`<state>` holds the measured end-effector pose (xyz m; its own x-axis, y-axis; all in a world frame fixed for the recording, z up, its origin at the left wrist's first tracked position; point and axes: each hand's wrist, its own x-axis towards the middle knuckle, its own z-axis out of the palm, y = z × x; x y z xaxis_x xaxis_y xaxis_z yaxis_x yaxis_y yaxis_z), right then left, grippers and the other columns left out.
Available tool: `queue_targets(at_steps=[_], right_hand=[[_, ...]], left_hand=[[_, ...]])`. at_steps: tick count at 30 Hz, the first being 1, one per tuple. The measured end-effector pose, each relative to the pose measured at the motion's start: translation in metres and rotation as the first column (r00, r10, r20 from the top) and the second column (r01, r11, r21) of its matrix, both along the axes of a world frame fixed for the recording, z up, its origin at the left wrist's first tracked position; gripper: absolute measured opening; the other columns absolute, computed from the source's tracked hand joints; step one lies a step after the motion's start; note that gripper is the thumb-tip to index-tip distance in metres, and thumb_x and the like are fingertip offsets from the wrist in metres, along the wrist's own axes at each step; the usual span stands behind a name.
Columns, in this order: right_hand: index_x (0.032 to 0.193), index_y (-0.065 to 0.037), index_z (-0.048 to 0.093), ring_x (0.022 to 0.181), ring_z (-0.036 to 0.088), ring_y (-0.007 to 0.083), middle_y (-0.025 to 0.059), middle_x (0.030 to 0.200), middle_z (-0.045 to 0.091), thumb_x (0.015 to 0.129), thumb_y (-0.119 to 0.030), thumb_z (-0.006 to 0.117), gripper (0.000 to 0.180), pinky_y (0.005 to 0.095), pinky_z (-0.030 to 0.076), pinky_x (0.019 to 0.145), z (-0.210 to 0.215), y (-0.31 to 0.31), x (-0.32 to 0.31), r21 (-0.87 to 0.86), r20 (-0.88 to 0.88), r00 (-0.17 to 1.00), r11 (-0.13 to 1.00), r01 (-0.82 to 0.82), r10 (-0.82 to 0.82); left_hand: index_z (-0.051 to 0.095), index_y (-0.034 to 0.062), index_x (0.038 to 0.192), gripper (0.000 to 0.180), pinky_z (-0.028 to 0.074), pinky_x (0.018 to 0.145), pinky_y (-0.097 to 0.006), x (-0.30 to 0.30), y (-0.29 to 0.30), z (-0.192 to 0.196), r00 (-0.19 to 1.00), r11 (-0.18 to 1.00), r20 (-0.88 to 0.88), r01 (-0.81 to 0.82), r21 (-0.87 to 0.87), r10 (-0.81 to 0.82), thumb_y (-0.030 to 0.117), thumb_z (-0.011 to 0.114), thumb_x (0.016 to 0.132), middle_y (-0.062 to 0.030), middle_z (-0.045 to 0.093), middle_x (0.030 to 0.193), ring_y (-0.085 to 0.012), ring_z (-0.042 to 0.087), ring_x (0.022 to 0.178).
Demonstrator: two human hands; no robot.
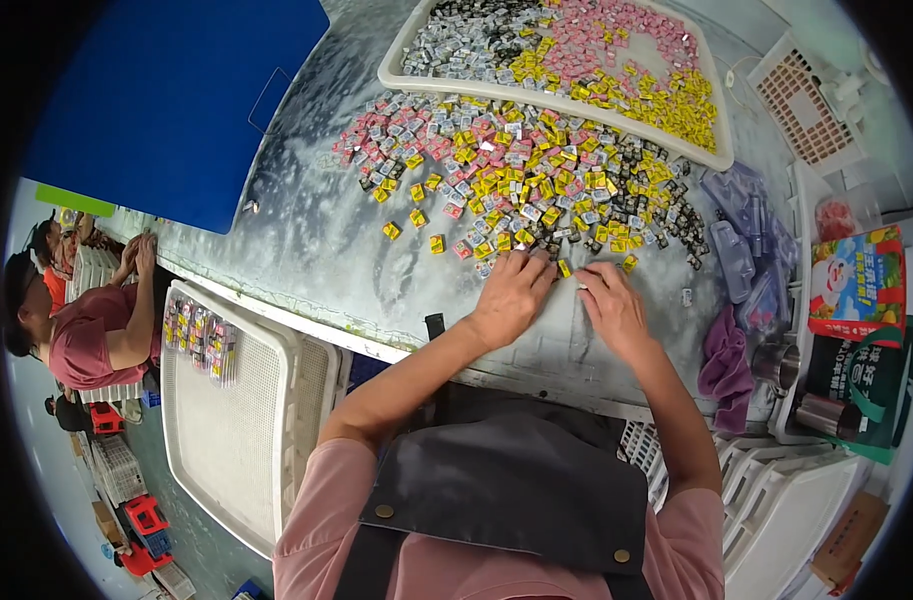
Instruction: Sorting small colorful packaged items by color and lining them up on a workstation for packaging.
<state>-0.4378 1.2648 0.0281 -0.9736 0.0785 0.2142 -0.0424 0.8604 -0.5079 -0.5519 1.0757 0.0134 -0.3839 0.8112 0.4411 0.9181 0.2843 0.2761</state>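
Many small wrapped blocks (536,190) in yellow, pink, white and black lie in a loose heap on the table. At the heap's near edge my left hand (513,298) is closed, fingers bent together over the closest pieces; whatever is in them is hidden. My right hand (613,310) is a little to the right, its thumb and fingers pinched together, with a small pale bit at the tips that I cannot make out. Between the two hands is a single yellow-and-black block (564,268), close to the left fingertips.
Behind the heap stands a white tray (728,140) of similar sorted pieces. Clear purplish plastic cases (741,245) and a purple cloth (726,365) lie at right. A blue panel (166,100) rises at left. Below it, a white perforated tray (226,440) holds filled packs; another person (101,325) works beyond.
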Motion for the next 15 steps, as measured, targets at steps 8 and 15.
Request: queue_targets(at_steps=[8, 15], right_hand=[[0.109, -0.006, 0.068, 0.096, 0.058, 0.0290, 0.0082, 0.103, 0.061, 0.085, -0.010, 0.071, 0.025, 0.0409, 0.052, 0.079, -0.006, 0.002, -0.002, 0.233, -0.089, 0.996, 0.971, 0.048, -0.028], [0.110, -0.004, 0.067, 0.096, 0.058, 0.0296, 0.0090, 0.101, 0.061, 0.083, -0.013, 0.074, 0.029, 0.0410, 0.051, 0.082, 0.000, -0.018, -0.011, 0.195, -0.044, 0.999, 0.981, 0.004, 0.004]], left_hand=[[0.065, 0.0010, 0.117, 0.040, 0.047, 0.081, -0.041, -0.003, -0.046, -0.007, 0.998, 0.998, -0.018, -0.055, 0.005, 0.055, 0.005, 0.070, 0.078, -0.0137, 0.058, 0.113, -0.0302, 0.056, 0.093], [0.065, 0.0011, 0.114, 0.037, 0.048, 0.078, -0.041, 0.007, -0.037, -0.004, 0.983, 0.986, 0.072, -0.169, 0.003, 0.169, 0.005, 0.073, 0.078, -0.0138, 0.058, 0.105, -0.0317, 0.057, 0.091]])
